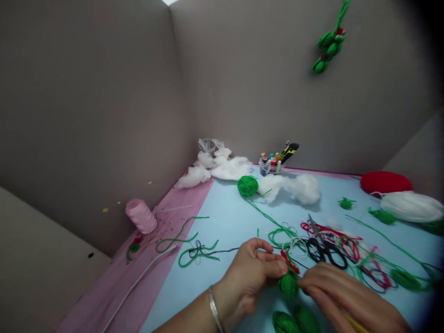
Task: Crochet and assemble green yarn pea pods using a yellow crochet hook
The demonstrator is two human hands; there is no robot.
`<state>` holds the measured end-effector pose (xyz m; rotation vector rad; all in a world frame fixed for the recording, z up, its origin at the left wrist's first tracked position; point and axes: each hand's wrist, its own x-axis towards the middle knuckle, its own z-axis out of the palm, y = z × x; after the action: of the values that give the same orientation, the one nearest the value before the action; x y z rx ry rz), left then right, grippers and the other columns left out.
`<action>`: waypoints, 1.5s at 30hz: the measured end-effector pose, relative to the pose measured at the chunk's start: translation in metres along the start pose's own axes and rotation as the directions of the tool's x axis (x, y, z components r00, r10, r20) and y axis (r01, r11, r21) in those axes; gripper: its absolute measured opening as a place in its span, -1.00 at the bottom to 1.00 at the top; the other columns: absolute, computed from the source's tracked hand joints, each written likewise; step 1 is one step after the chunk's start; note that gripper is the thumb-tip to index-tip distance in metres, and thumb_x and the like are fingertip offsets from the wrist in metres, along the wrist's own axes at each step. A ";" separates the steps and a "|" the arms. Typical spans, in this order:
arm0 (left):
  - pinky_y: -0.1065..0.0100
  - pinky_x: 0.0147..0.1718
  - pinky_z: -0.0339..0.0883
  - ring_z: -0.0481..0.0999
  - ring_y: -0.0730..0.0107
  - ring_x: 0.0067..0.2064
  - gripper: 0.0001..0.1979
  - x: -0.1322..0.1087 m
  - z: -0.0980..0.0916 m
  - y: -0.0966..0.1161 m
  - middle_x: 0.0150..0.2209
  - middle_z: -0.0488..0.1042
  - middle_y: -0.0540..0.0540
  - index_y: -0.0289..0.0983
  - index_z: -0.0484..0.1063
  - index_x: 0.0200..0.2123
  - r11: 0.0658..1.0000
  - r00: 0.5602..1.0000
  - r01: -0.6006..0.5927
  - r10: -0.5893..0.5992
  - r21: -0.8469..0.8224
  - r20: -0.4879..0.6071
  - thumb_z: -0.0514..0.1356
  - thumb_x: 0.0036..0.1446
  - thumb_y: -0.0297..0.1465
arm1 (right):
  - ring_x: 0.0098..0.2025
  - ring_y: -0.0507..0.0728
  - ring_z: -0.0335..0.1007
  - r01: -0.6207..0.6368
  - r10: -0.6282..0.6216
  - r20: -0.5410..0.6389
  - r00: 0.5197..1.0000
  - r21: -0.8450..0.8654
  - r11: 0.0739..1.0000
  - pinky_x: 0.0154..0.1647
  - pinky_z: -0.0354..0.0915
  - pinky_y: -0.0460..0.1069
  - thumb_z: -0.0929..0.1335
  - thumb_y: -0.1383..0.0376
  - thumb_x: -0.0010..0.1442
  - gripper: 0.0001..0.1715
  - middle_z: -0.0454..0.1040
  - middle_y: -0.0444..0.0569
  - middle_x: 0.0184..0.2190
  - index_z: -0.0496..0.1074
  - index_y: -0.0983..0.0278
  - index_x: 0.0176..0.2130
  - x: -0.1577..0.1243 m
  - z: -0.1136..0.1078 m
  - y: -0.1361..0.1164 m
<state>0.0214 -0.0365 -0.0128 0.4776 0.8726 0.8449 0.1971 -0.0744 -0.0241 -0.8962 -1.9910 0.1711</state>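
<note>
My left hand [255, 273] pinches a green crocheted piece [288, 286] with a red yarn edge [290, 262] between thumb and fingers. Close on its right, my right hand [347, 291] is closed around a crochet hook [354, 322]; its yellow handle shows below the palm, and the tip by the piece is too small to make out. Two more green stuffed pieces [285, 322] hang or lie just under the held one; I cannot tell how they are joined. Black-handled scissors [326, 252] lie on the table beyond my right hand.
Tangled red, green and white yarn [350, 245] surrounds the scissors. Behind are a green yarn ball [247, 186], white stuffing [303, 188] and a tub of pens [270, 165]. Red yarn [385, 182] and white yarn [411, 206] lie right, a pink thread cone [141, 216] left.
</note>
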 end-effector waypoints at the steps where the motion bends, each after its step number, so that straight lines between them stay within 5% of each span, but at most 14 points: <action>1: 0.45 -0.50 0.09 0.35 0.54 -0.57 -0.37 0.000 0.000 0.000 -0.61 0.43 0.07 -0.27 0.24 -0.42 1.000 1.000 0.007 -0.007 -0.017 0.011 0.50 -0.63 -0.41 | -0.30 0.09 0.53 -0.023 0.021 -0.042 0.999 -0.033 0.999 -0.21 0.42 -0.11 0.29 0.41 0.19 -0.79 0.55 -0.10 -0.34 0.45 0.16 -0.21 -0.002 -0.001 0.004; 4: 0.45 -0.50 0.08 0.30 0.57 -0.58 -0.41 0.001 0.000 0.001 -0.66 0.34 0.14 -0.27 0.26 -0.43 0.998 1.000 0.020 -0.019 -0.052 0.015 0.50 -0.60 -0.44 | -0.27 0.07 0.55 0.000 -0.016 -0.099 0.995 -0.164 0.986 -0.22 0.42 -0.19 0.36 0.31 0.16 -0.79 0.57 -0.14 -0.27 0.48 0.12 -0.16 -0.010 -0.003 0.013; 6: 0.45 -0.49 0.08 0.27 0.60 -0.59 -0.43 0.000 0.000 0.001 -0.67 0.33 0.16 -0.28 0.27 -0.45 0.998 1.000 0.016 -0.015 -0.058 0.016 0.50 -0.60 -0.45 | -0.21 0.10 0.54 -0.204 0.182 -0.134 0.974 -0.168 0.965 -0.10 0.42 -0.12 0.35 0.28 0.18 -0.77 0.56 -0.12 -0.21 0.45 0.13 -0.12 -0.011 -0.002 0.013; 13: 0.48 -0.51 0.03 0.30 0.62 -0.58 -0.50 -0.002 0.002 0.005 -0.60 0.44 0.05 -0.30 0.28 -0.55 0.998 0.995 -0.052 0.050 0.020 0.083 0.50 -0.60 -0.42 | -0.40 0.08 0.58 -0.261 0.265 0.036 0.963 -0.098 0.960 -0.43 0.45 -0.22 0.44 0.25 0.04 -0.85 0.59 -0.17 -0.38 0.46 0.16 -0.29 0.004 0.008 0.000; 17: 0.49 -0.51 0.02 0.28 0.64 -0.59 -0.50 -0.003 0.003 0.003 -0.60 0.42 0.06 -0.31 0.29 -0.55 0.997 0.995 -0.017 0.009 0.075 0.101 0.50 -0.60 -0.39 | -0.39 0.07 0.57 -0.338 0.336 -0.040 0.941 -0.066 0.939 -0.39 0.45 -0.19 0.35 0.30 0.13 -0.95 0.58 -0.13 -0.39 0.45 0.17 -0.36 -0.003 0.007 0.004; 30: 0.39 -0.43 0.12 0.41 0.45 -0.49 -0.48 -0.003 0.001 0.000 -0.66 0.29 0.13 -0.28 0.26 -0.55 0.987 0.980 0.135 -0.146 0.087 0.139 0.49 -0.61 -0.43 | -0.38 0.09 0.55 -0.339 0.318 -0.173 0.932 -0.109 0.934 -0.35 0.46 -0.14 0.35 0.24 0.14 -0.90 0.57 -0.09 -0.38 0.48 0.17 -0.35 0.003 0.010 0.002; 35: 0.32 -0.41 0.20 0.37 0.47 -0.50 -0.54 -0.001 -0.002 0.002 -0.55 0.39 0.05 -0.28 0.30 -0.52 0.973 0.964 0.228 -0.231 0.042 0.134 0.47 -0.53 -0.47 | -0.17 0.18 0.54 -0.324 0.283 -0.196 0.939 -0.225 0.919 -0.13 0.46 0.00 0.31 0.18 0.20 -0.67 0.58 -0.05 -0.17 0.46 0.15 -0.04 -0.003 0.006 0.004; 38: 0.30 -0.41 0.21 0.35 0.49 -0.50 -0.58 -0.001 -0.002 0.004 -0.51 0.41 0.00 -0.30 0.34 -0.50 0.969 0.958 0.242 -0.247 0.050 0.146 0.47 -0.48 -0.45 | -0.14 0.16 0.53 -0.313 0.270 -0.211 0.939 -0.210 0.926 -0.09 0.44 0.00 0.28 0.26 0.24 -0.59 0.58 -0.09 -0.20 0.37 0.11 0.09 -0.011 0.003 0.006; 45: 0.45 -0.52 0.07 0.24 0.59 -0.60 -0.51 0.000 0.000 -0.004 -0.71 0.23 0.16 -0.28 0.29 -0.58 0.992 0.989 0.124 -0.121 -0.031 0.085 0.50 -0.63 -0.48 | -0.34 0.12 0.55 -0.177 0.155 -0.198 0.968 -0.101 0.979 -0.29 0.47 -0.10 0.39 0.29 0.11 -0.87 0.58 -0.09 -0.35 0.52 0.14 -0.27 0.003 0.006 -0.005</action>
<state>0.0234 -0.0384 -0.0156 0.4201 0.8006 0.7224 0.1889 -0.0748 -0.0236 -1.1146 -1.7642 0.0602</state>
